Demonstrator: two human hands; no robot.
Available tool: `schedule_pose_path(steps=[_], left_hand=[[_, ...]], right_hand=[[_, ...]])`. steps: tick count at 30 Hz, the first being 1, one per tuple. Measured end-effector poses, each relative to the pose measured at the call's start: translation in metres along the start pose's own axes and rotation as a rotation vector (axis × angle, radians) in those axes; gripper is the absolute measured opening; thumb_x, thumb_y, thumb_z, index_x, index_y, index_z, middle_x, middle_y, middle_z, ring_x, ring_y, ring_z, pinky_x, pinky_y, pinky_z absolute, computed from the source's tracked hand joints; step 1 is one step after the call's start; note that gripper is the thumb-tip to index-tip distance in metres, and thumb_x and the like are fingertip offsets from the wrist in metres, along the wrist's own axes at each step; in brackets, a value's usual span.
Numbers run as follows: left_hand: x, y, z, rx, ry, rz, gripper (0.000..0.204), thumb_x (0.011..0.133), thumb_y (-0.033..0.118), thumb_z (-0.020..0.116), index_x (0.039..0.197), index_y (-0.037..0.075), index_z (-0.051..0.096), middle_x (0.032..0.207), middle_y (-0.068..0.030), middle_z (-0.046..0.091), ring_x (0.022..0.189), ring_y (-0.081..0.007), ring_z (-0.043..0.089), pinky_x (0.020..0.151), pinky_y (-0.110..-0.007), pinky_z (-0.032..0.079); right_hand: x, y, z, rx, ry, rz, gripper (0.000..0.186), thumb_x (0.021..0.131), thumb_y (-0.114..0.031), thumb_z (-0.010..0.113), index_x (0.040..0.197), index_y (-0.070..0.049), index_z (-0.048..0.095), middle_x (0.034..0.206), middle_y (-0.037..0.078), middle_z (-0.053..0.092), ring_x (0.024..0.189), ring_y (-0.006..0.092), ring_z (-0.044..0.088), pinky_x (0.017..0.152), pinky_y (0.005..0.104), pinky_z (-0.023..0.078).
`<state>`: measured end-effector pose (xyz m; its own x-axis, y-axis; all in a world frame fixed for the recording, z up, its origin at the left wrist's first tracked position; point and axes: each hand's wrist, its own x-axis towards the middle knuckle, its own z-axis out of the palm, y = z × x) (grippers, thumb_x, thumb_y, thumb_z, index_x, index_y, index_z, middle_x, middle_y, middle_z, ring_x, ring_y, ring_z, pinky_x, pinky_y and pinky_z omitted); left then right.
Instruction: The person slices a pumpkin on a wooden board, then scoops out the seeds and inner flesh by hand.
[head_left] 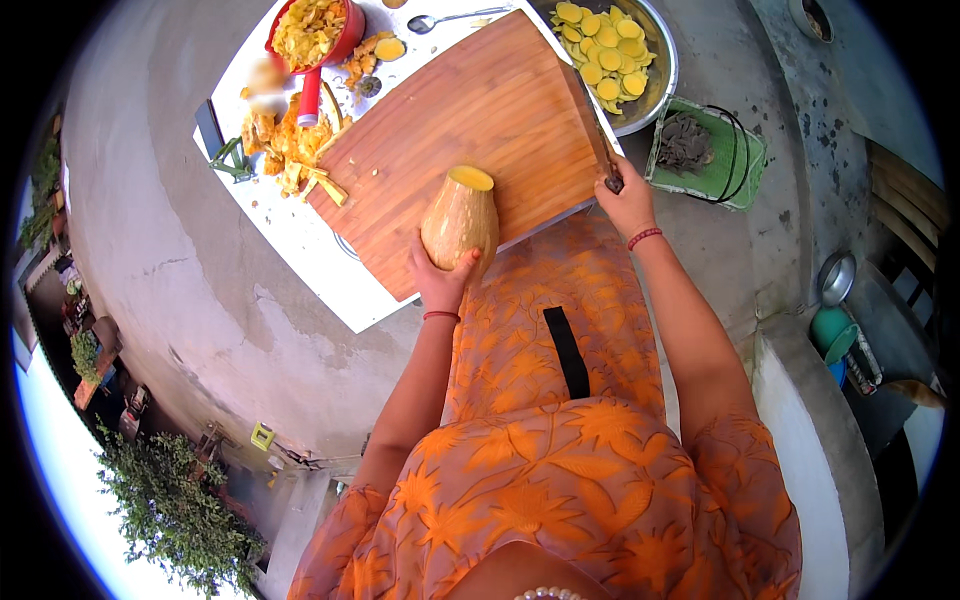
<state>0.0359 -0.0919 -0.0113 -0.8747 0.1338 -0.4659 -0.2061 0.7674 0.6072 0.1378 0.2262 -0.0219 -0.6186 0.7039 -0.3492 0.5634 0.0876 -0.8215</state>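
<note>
- Holds a squash (460,222) just above the middle of the frame, by the lower edge of a wooden cutting board (400,140).
- Shows tan skin with pale flecks, a narrower upper end and a wider body.
- Ends at the top in a flat cut, yellow-orange inside.
- Cups the squash's lower part in the left hand (440,282), thumb on the right side, fingers curled around the left; leaves the cut end bare, well above the fingertips.
- Cannot tell: resting on the board or lifted off it.
- Closes the right hand (628,205) around a knife (613,184) right of centre, well apart from the squash.
- Includes yellow slices (605,50) in a metal bowl (666,75), upper right, and peelings (292,148), upper left.
</note>
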Motion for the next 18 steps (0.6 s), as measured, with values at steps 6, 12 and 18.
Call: schedule_pose_path(steps=[6,12,18], left_hand=[[0.036,0.078,0.020,0.284,-0.016,0.123,0.113,0.063,0.057,0.088,0.148,0.005,0.036,0.142,-0.0290,0.041,0.129,-0.0445,0.045,0.106,-0.052,0.041],[0.052,0.122,0.025,0.541,-0.022,0.949,0.062,0.074,0.028,0.076,0.130,0.009,0.057,0.131,-0.0152,0.055,0.124,-0.0388,0.049,0.104,-0.048,0.043],[0.063,0.139,0.039,0.753,-0.135,0.948,0.039,0.078,0.028,0.066,0.113,0.011,0.066,0.120,-0.0069,0.060,0.122,-0.0299,0.050,0.098,-0.048,0.039]], right_hand=[[-0.038,-0.034,0.014,-0.134,-0.247,0.162,0.037,0.086,-0.024,0.069,0.118,-0.005,0.068,0.090,0.017,0.072,0.087,0.0295,0.071,0.078,0.0365,0.055],[-0.026,-0.066,0.014,-0.290,-0.311,0.072,0.035,0.087,-0.024,0.064,0.119,-0.009,0.068,0.097,0.016,0.073,0.089,0.0335,0.071,0.079,0.0424,0.056],[-0.033,-0.060,0.019,-0.345,-0.289,0.005,0.033,0.086,-0.026,0.066,0.115,-0.011,0.068,0.093,0.015,0.074,0.086,0.0343,0.071,0.077,0.0443,0.056]])
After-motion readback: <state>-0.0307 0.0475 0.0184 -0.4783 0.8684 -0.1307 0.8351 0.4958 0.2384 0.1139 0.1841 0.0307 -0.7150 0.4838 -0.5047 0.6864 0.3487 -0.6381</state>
